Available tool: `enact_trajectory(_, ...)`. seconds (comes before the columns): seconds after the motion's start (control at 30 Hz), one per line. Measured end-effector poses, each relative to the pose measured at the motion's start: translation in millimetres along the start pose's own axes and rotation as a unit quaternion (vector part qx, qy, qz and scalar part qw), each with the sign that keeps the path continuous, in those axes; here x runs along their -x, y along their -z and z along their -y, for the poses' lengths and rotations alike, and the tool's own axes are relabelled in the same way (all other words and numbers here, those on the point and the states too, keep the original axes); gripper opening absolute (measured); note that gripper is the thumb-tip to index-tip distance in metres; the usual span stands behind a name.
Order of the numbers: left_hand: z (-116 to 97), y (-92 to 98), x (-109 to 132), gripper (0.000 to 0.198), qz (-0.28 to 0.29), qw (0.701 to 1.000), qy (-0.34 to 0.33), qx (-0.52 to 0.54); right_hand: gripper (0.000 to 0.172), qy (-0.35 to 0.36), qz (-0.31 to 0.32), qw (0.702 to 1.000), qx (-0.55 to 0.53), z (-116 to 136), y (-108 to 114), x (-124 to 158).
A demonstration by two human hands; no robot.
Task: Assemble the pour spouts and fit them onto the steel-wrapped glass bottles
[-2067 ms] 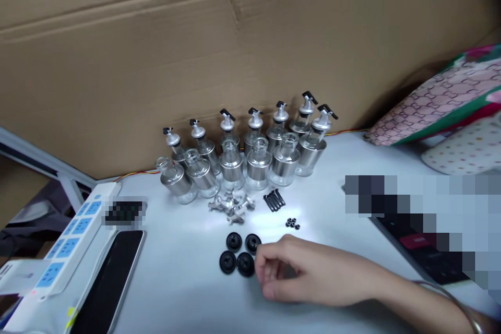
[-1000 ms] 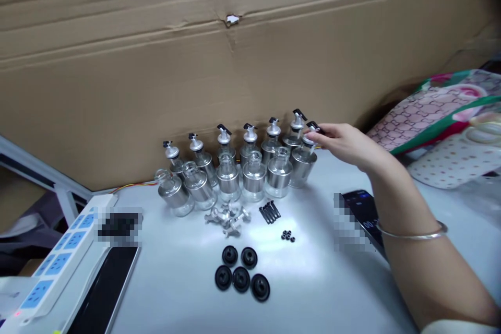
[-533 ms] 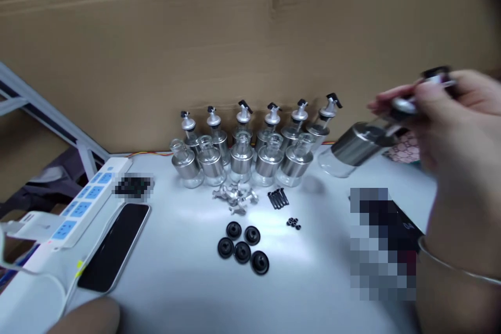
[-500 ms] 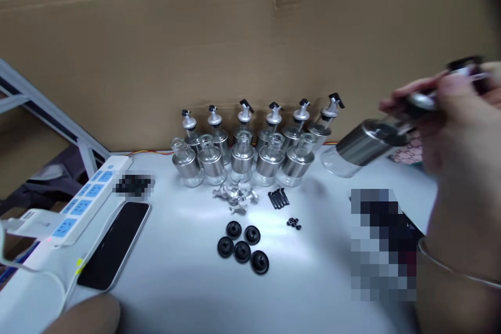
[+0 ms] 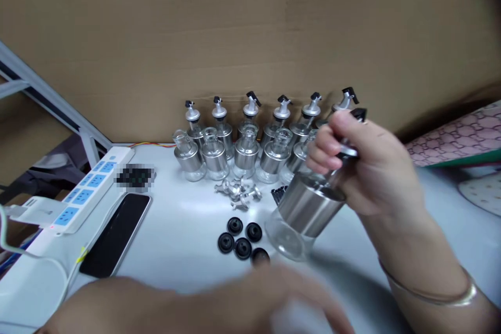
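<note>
My right hand [image 5: 352,162] is wrapped round the neck and spout of a glass bottle with a steel band [image 5: 311,203], tilted over the table. Blurred at the bottom, my left hand [image 5: 270,297] reaches across, close to the black discs [image 5: 243,248]; something pale shows at its fingers, which are too smeared to read. Behind the discs are silver spout parts [image 5: 238,193] and small black levers [image 5: 278,194], partly covered by the held bottle. Open-necked bottles [image 5: 245,154] stand in a front row, with spouted bottles [image 5: 282,109] behind them.
On the left lie a black phone [image 5: 115,235], a white power strip [image 5: 92,190] with a plug and cable, and a pixelated dark item [image 5: 135,176]. Cardboard [image 5: 219,26] rises behind the bottles. A pink patterned item [image 5: 457,133] is at the right.
My right hand has brought the bottle left and nearer, over the table's middle. My left hand has come in from the lower left. The view has shifted slightly.
</note>
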State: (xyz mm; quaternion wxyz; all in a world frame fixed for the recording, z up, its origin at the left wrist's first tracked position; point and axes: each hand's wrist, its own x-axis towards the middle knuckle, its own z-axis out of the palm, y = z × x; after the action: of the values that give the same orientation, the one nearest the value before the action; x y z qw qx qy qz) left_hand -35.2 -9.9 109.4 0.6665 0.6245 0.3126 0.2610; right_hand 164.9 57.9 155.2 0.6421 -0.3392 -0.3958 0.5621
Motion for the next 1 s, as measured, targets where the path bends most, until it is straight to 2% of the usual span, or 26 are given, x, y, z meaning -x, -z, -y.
enact_trajectory(0.07,-2,-0.1,-19,0.048,-0.026,0.998,-0.033,-0.038,0.031,-0.04,0.008,0.998,-0.04,-9,-4,2)
enact_trajectory(0.1,0,-0.1,-28,0.062,-0.073,0.989,-0.086,-0.097,0.03,-0.054,0.008,0.997,-0.059,-13,-5,3)
enact_trajectory(0.13,4,0.0,-36,0.083,-0.086,0.981,-0.112,-0.133,0.029,-0.066,0.007,0.995,-0.076,-16,-7,5)
enact_trajectory(0.17,8,0.3,-43,0.1,-0.075,0.983,-0.107,-0.129,0.029,-0.075,0.007,0.993,-0.087,-20,-8,6)
enact_trajectory(0.2,12,0.7,-48,0.103,-0.055,0.989,-0.08,-0.108,0.029,-0.084,0.01,0.992,-0.089,-23,-8,6)
enact_trajectory(0.3,20,2.0,-55,0.078,-0.022,0.998,-0.007,-0.052,0.029,-0.067,0.017,0.997,-0.018,-31,-7,5)
enact_trajectory(0.4,20,2.0,-53,0.065,-0.045,0.996,0.019,-0.071,0.029,0.041,0.004,0.988,0.15,-33,0,-1)
enact_trajectory(0.47,19,1.0,-51,0.064,-0.05,0.996,0.036,-0.071,0.029,0.083,0.007,0.964,0.253,-32,4,-4)
enact_trajectory(0.53,20,-0.9,-50,0.063,-0.046,0.995,0.055,-0.067,0.029,0.088,0.012,0.936,0.341,-31,5,-4)
enact_trajectory(0.63,23,-4.7,-50,0.064,-0.045,0.992,0.08,-0.086,0.024,0.112,-0.005,0.87,0.479,-32,4,-1)
enact_trajectory(0.7,26,-7.5,-49,0.066,-0.051,0.99,0.088,-0.094,0.026,0.132,-0.013,0.849,0.511,-34,2,1)
enact_trajectory(0.73,27,-9.0,-48,0.066,-0.05,0.991,0.089,-0.09,0.031,0.139,-0.013,0.858,0.494,-35,1,1)
enact_trajectory(0.87,29,-15.1,-46,0.062,-0.021,0.996,0.089,-0.013,0.05,0.114,0.007,0.932,0.344,-39,-1,3)
enact_trajectory(1.0,29,-14.6,-48,0.055,-0.011,0.993,0.098,0.062,0.049,0.072,0.024,0.964,0.255,-39,-1,3)
